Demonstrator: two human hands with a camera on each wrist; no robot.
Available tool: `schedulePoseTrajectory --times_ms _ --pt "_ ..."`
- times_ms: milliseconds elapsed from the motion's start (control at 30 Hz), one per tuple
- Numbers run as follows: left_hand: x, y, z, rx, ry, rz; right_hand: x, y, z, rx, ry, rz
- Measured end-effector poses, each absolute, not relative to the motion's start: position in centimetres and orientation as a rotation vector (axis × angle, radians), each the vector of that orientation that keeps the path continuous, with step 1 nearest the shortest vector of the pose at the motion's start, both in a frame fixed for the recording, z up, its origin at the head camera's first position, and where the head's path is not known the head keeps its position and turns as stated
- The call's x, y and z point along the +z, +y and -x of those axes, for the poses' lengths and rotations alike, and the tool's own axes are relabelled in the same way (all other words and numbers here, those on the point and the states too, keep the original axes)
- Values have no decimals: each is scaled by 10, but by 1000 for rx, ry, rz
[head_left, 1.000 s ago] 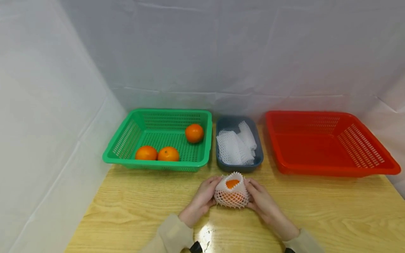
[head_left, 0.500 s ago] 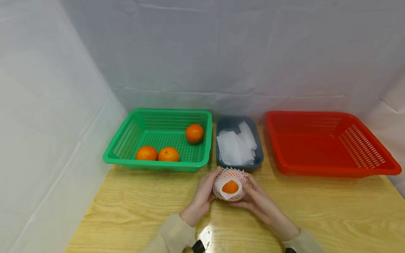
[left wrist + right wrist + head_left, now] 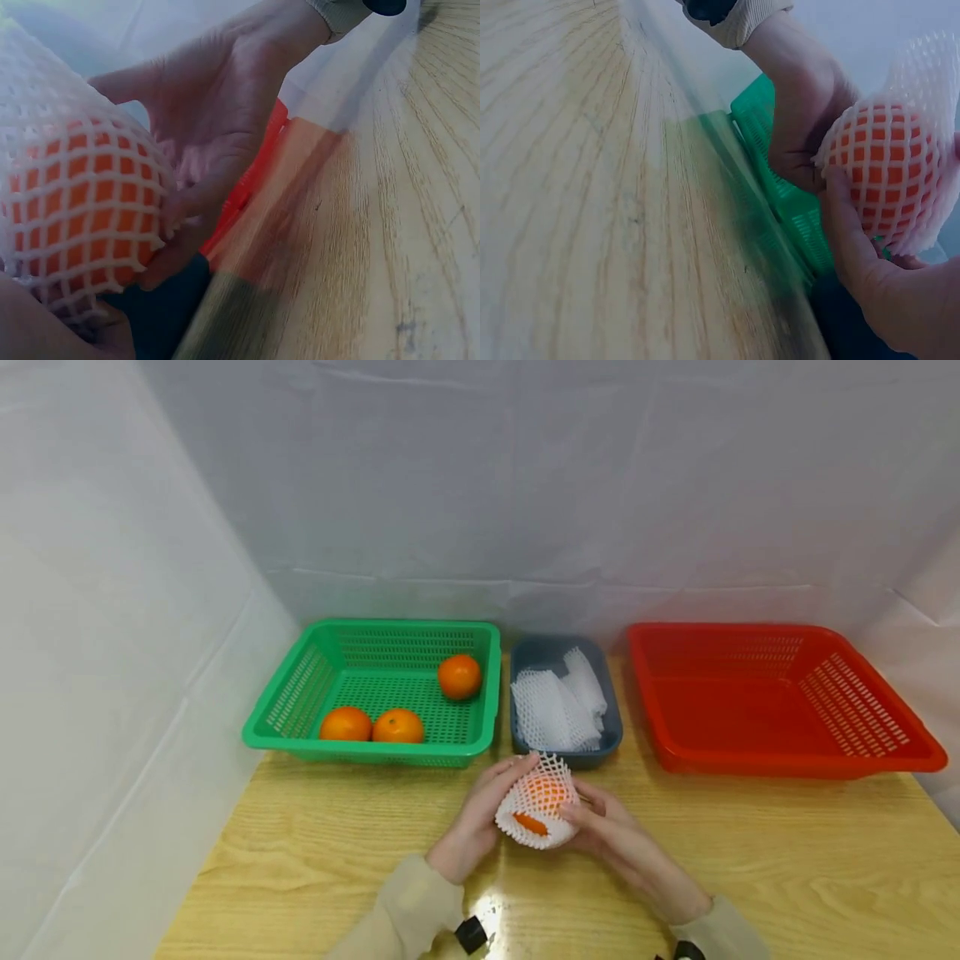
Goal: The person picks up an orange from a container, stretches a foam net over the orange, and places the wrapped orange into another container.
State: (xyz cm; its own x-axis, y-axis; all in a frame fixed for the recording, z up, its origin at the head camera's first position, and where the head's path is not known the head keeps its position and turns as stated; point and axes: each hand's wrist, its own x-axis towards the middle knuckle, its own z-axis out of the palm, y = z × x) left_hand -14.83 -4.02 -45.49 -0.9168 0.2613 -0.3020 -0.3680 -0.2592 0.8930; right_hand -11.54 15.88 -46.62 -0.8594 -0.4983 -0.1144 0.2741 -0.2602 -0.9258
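And along the back of the table (image 3: 315, 852), a full line-up: the green basket (image 3: 442, 750) left of centre in the head view, with two oranges (image 3: 346, 724) side by side at its near wall and a single orange (image 3: 460, 677) towards its right end. Next to it, the small blue bin (image 3: 543, 650) carries white foam nets (image 3: 551, 710); the red basket (image 3: 750, 710) takes the right of the frame. White sheeting (image 3: 465, 485) hangs behind it all. The blue bin is the nearest neighbour: its front edge lies right at the upper edge of the work.

And here's the netted orange (image 3: 543, 795), just below centre, held between two hands! Bare peel peeks through the net's opening at the lower left, mesh across the rest. The left hand (image 3: 476, 817) grips its left side, one digit reaching up to the net's top; the right hand (image 3: 618, 839) holds the right side, a digit against the mesh. Both are bent around the fruit, with little gap.

Both forearms angle in from the bottom of the frame, pale sleeves (image 3: 420, 893) at the wrists; the right wrist view has the net's loose end standing up at upper right.
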Motion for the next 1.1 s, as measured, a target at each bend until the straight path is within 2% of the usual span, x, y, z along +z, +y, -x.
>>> schedulePoseTrajectory --times_ms 233,433,567,900,1100 --pt "-455 -35 149 2225 1597 14 -465 160 110 -2206 1457 289" --pt "-453 -30 150 2363 1508 121 -461 157 109 -2363 1398 109" --pt "-453 -32 149 2294 1523 165 -457 154 110 -2432 1429 16" --pt "-460 -41 150 2160 1237 25 -454 154 116 -2528 1445 -76" --pt "-462 -42 147 2255 1178 32 -454 157 120 -2510 1424 5"
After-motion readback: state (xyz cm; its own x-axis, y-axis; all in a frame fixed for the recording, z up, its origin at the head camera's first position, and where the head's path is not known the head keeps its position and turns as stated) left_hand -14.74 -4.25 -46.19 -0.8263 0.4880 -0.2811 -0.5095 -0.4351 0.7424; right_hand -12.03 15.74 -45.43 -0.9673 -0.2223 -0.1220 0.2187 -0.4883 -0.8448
